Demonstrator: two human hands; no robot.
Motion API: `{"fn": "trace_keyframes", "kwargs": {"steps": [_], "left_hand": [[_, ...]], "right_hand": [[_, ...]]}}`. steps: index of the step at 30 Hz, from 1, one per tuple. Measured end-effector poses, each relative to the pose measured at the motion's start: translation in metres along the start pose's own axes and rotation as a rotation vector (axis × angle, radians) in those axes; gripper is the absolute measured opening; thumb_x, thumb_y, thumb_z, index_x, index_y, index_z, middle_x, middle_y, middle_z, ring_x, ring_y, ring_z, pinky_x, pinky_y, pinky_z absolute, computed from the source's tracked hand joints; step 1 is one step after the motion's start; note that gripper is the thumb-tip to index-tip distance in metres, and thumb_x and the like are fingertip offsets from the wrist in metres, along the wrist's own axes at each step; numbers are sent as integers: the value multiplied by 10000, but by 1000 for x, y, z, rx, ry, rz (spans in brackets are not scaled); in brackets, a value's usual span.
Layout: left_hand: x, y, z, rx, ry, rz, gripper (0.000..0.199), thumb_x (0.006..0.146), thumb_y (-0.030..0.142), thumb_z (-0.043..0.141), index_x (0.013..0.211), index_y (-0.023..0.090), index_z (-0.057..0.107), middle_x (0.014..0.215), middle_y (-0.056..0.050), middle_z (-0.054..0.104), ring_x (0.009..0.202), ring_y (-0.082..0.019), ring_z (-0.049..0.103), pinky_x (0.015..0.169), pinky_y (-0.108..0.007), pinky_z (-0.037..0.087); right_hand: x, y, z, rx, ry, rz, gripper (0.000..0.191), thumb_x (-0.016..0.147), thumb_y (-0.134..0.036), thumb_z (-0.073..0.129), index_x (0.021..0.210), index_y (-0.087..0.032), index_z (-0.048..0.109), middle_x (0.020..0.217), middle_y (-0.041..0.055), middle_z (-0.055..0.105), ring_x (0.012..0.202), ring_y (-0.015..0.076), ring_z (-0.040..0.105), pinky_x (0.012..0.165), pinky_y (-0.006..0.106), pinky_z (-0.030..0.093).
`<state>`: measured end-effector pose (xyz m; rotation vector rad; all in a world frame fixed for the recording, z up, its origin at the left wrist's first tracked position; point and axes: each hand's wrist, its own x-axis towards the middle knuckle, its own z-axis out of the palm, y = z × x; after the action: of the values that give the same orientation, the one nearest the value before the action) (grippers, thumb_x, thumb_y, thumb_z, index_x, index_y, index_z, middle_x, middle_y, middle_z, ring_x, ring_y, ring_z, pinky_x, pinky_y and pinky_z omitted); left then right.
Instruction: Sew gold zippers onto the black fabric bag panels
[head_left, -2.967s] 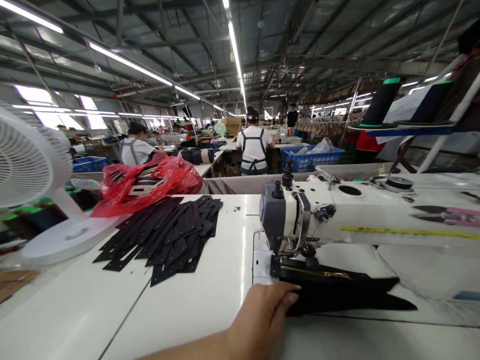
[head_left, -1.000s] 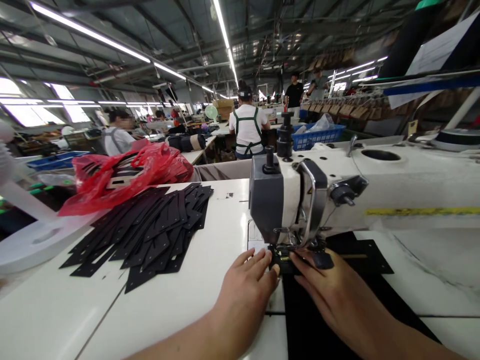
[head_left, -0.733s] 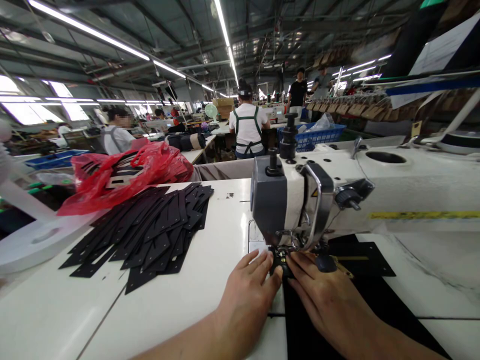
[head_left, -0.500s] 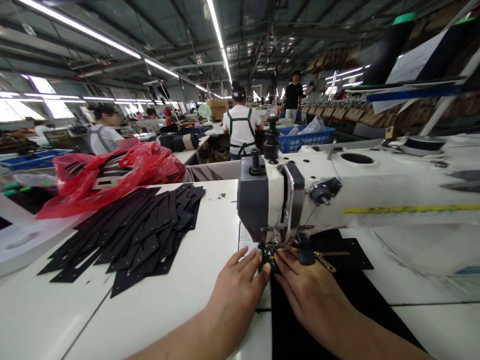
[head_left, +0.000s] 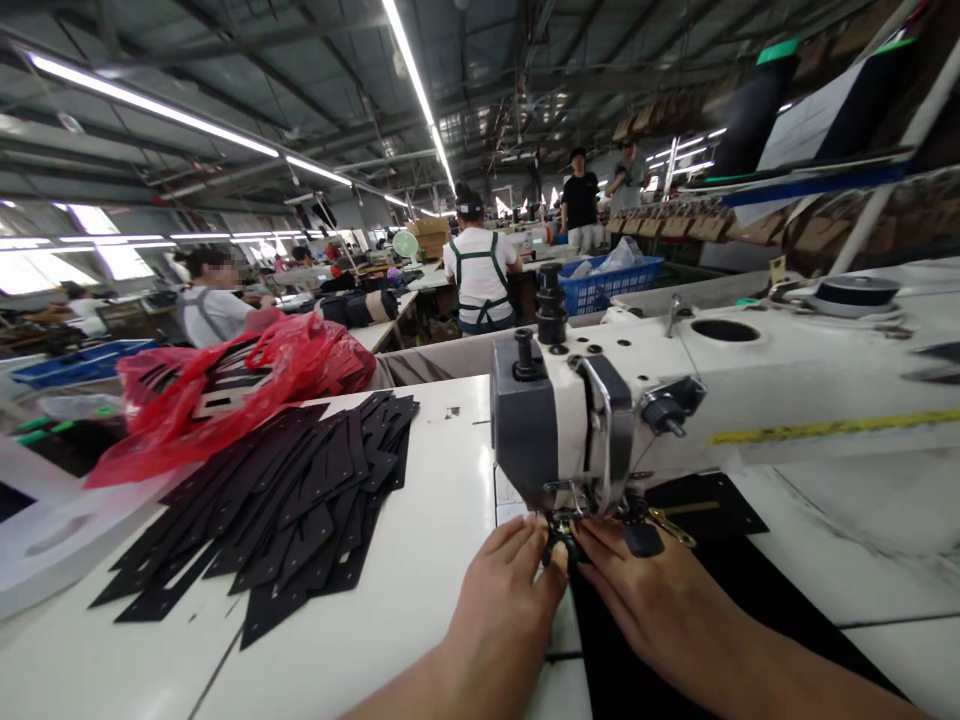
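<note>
Reaching in with both hands, close together. Bent slightly inward with the left hand [head_left: 502, 600], thumb parted from the fingers and tips on dark work; impossible to tell whether pinching or only pressing. Stretched long and flattish with the right hand [head_left: 660, 590] over the same work, thumb out of sight, so unclear too whether gripping underneath. Resting below on a white table [head_left: 442, 480], at the working end of a sewing machine [head_left: 750, 380]. Look there for the black cloth [head_left: 611, 660], running from the fingertips toward the near side, partly under the right hand. Judge it light, soft and limp; likely to ruckle if pushed from one side, hardly fragile, probably not slippery. Best held flat-handed near the edge, with fingertips short of the needle area. See also, well apart on the left, a heap of black strips [head_left: 315, 510], probably stiffer. Find just beyond the right hand a slotted strip [head_left: 731, 500], lying flat; perhaps firm enough to steer by its end, though impossible to tell whether joined to the cloth. Notice last, between hand and strip, a gold zip pull [head_left: 671, 525]: small, hard, probably slick, better nudged aside than pressed on.
</note>
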<state>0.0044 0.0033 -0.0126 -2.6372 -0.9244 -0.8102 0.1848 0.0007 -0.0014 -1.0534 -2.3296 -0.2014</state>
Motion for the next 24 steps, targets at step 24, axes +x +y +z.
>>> {"fn": "trace_keyframes", "kwargs": {"steps": [24], "left_hand": [[-1, -5, 14, -103, 62, -90, 144, 860, 179, 489, 932, 133, 606, 1054, -150, 649, 985, -271, 626, 894, -439, 497]], "right_hand": [[-1, 10, 8, -29, -24, 21, 255, 848, -98, 409, 1000, -185, 595, 978, 68, 671, 890, 216, 629, 810, 355, 490]]}}
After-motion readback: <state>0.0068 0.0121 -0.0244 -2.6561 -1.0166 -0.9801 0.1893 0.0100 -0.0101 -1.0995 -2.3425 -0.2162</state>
